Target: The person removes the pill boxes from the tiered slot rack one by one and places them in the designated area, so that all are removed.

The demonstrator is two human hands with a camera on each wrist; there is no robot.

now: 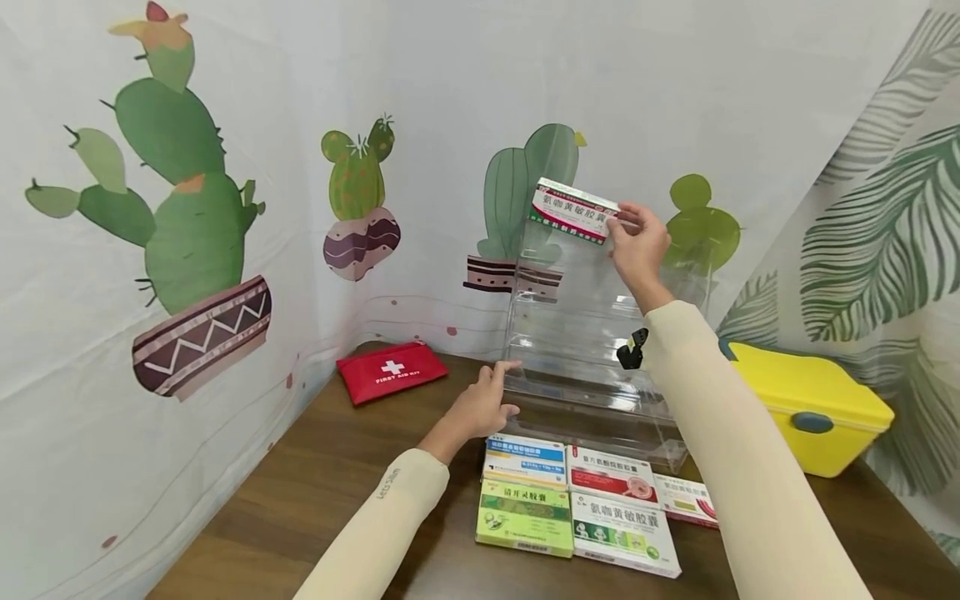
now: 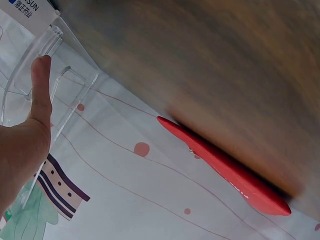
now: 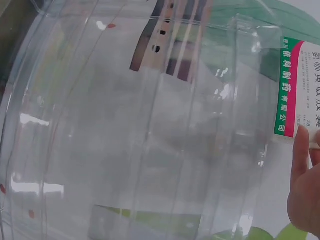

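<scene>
My right hand pinches one end of a white, green and magenta medicine box at the top tier of a clear tiered display stand. In the right wrist view the medicine box is at the right edge, partly cut off, with fingers of the right hand at its end. Low on the stand's left side is my left hand, index finger and thumb extended. The left wrist view shows an outstretched digit of the left hand against the clear stand.
Several medicine boxes, including a green one and a blue-white one, lie before the stand on the wooden table. A red first aid pouch lies left, a yellow case right. A printed curtain hangs behind.
</scene>
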